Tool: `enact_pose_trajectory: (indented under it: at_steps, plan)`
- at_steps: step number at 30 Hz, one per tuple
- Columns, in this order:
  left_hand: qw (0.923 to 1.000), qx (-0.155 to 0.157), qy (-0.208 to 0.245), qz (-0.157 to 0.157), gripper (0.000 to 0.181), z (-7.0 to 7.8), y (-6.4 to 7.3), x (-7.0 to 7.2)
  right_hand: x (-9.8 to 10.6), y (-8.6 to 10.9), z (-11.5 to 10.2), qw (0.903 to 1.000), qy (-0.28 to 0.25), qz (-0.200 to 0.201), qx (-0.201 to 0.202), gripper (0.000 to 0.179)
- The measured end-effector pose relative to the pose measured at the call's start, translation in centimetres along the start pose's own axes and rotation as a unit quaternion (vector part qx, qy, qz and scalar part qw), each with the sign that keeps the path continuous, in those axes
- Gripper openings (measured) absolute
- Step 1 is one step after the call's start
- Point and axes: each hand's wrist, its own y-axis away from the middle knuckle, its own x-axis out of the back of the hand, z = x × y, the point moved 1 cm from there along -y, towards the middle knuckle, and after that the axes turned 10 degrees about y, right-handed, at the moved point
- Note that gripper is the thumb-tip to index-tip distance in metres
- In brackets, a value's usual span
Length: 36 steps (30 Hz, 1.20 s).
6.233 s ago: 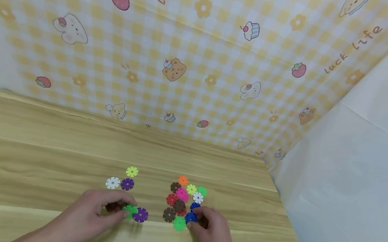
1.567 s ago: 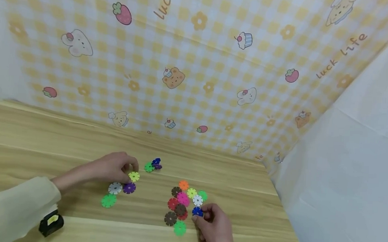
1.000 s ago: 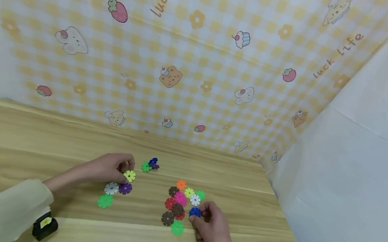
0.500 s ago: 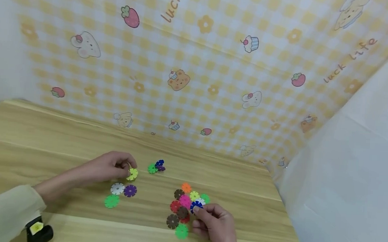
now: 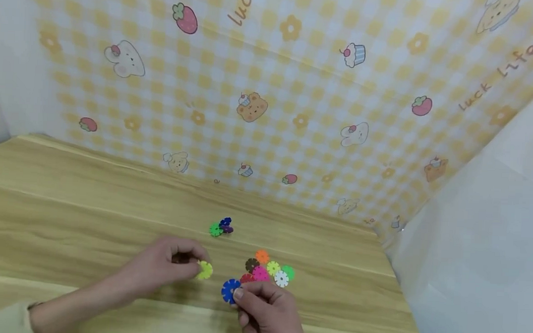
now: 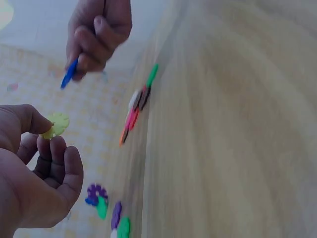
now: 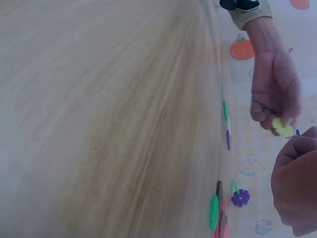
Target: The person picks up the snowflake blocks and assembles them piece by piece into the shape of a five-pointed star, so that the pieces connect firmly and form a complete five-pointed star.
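In the head view my left hand pinches a yellow notched plastic disc by its edge, above the table. My right hand grips a blue notched disc between thumb and fingers, held to the right of the yellow one with a gap between them. The left wrist view has the blue disc nearly edge-on and the yellow disc at my left fingertips. Farther back lies a joined piece of green, blue and purple discs.
Loose discs lie beside my right hand: orange, pink, white and several more, partly hidden by that hand. Purple and green discs show low in the left wrist view. A checked cloth rises behind the table.
The joined green, blue and purple piece now lies at the back. My left hand has taken the yellow disc and come nearer; my right hand has lifted the blue disc and moved left.
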Motion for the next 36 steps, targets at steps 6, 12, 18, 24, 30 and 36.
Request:
enact_pose_trajectory:
  at_steps: [6,12,18,24,30,36]
  plan:
    - [0.9975,-0.039,0.032,-0.050,0.016,0.3,-0.4,-2.1,0.4,0.1,-0.1,0.9998,0.016,-0.009,-0.004,0.013]
    - [0.9921,-0.100,0.023,-0.072,0.020,-0.2,-0.5,-2.8,0.8,0.2,0.1,0.9996,0.011,-0.010,-0.025,0.013]
    - [0.9895,-0.122,0.011,-0.076,0.017,-0.3,-0.3,-3.2,1.0,0.5,0.2,0.9989,0.023,0.004,-0.040,0.015]
    - [0.9873,-0.145,-0.007,-0.065,0.016,-0.4,-0.1,-3.5,0.6,0.5,0.4,0.9987,0.031,0.017,-0.038,0.014]
    - [0.9627,-0.254,-0.069,-0.062,0.021,-0.8,-0.2,-3.7,0.3,0.4,0.2,0.9990,0.016,0.013,-0.039,0.011]
    - [0.9652,-0.248,-0.060,-0.058,0.024,-1.8,0.6,-3.0,-1.0,0.0,1.0,0.9986,-0.003,0.002,-0.054,0.008]
